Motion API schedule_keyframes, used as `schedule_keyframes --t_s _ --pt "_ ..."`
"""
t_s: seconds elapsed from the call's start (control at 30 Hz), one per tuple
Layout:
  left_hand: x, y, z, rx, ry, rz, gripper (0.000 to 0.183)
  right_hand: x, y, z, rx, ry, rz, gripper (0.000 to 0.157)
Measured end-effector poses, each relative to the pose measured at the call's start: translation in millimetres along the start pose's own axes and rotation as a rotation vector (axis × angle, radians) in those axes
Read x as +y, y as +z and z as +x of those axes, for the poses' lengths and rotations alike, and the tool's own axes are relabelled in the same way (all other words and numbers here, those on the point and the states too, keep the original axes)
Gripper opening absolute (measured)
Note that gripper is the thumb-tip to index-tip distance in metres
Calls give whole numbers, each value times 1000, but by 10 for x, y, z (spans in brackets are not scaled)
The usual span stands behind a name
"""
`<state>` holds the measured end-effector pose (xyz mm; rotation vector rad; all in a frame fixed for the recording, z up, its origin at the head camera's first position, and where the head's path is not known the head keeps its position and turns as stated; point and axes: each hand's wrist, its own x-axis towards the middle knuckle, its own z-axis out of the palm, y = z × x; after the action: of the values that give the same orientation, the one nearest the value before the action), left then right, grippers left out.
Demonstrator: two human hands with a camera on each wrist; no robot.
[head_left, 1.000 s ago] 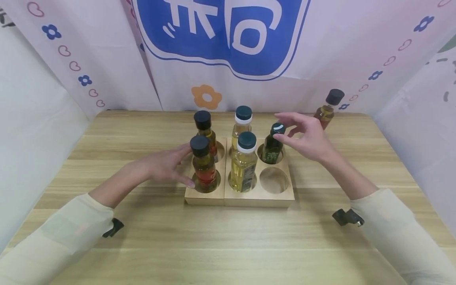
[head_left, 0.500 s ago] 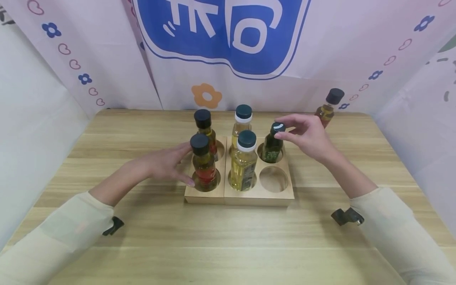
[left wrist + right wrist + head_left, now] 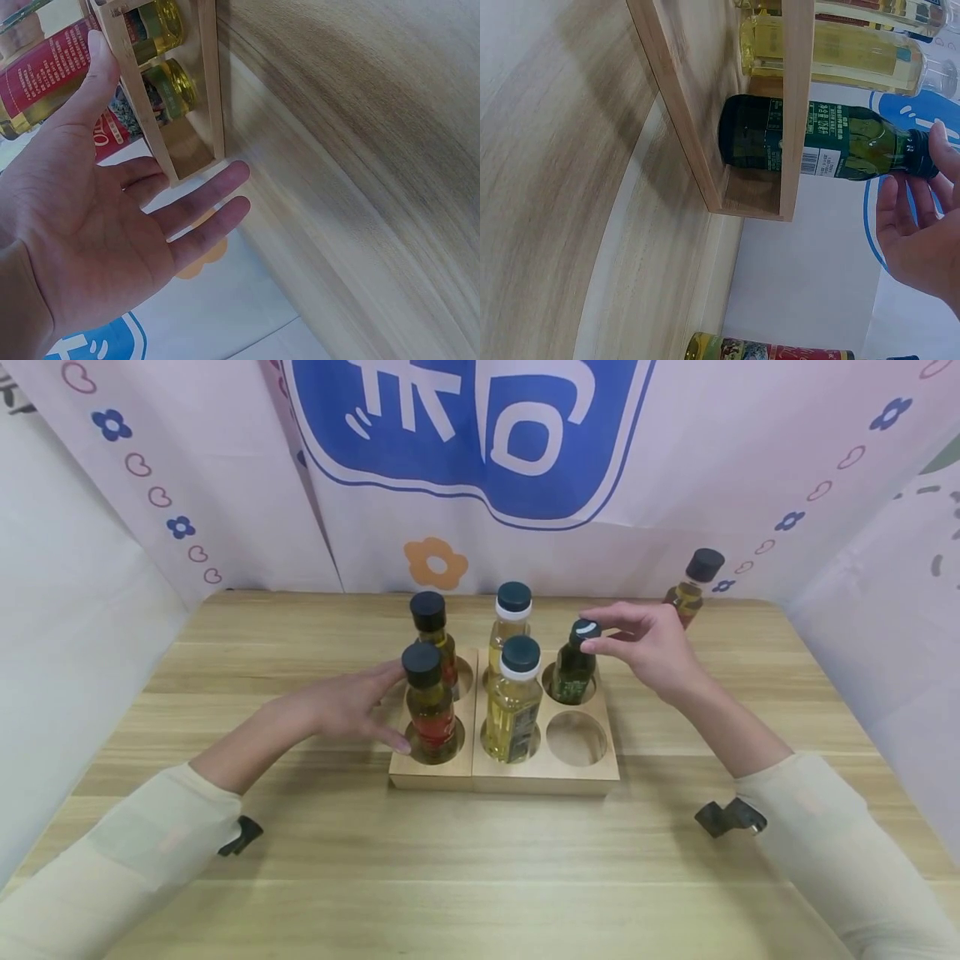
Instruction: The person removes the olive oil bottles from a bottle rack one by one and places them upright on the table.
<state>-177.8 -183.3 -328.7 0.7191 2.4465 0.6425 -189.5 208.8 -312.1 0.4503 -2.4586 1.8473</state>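
A wooden bottle rack (image 3: 543, 783) with round holes stands mid-table. My right hand (image 3: 645, 647) pinches the cap of a dark green glass bottle (image 3: 573, 677), which sits in the rack's back right hole. In the right wrist view this green bottle (image 3: 825, 142) reaches down to the rack's base, thumb and fingertips at its cap. My left hand (image 3: 352, 706) lies at the rack's left side with fingers spread, its thumb close by the front red-labelled oil bottle (image 3: 432, 727). The left wrist view shows the left hand (image 3: 112, 225) with an upturned palm and nothing in its grasp.
Behind the front red-labelled bottle stands a similar black-capped bottle (image 3: 429, 614). Two pale oil bottles fill the middle holes, the front one (image 3: 512, 718) nearest. Another black-capped bottle (image 3: 693, 581) stands at the back right, partly behind the right hand. A printed cloth (image 3: 622, 556) hangs behind the table.
My right fingers have come together on the green bottle's cap, from a looser spread a second ago. The left hand and the bottles stay where they were.
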Motion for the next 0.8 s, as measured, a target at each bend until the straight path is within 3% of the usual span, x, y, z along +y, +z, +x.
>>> schedule_keyframes --t_s 0.8 --pt "43 -6 -5 -20 -40 20 124 20 28 -9 11 -46 51 37"
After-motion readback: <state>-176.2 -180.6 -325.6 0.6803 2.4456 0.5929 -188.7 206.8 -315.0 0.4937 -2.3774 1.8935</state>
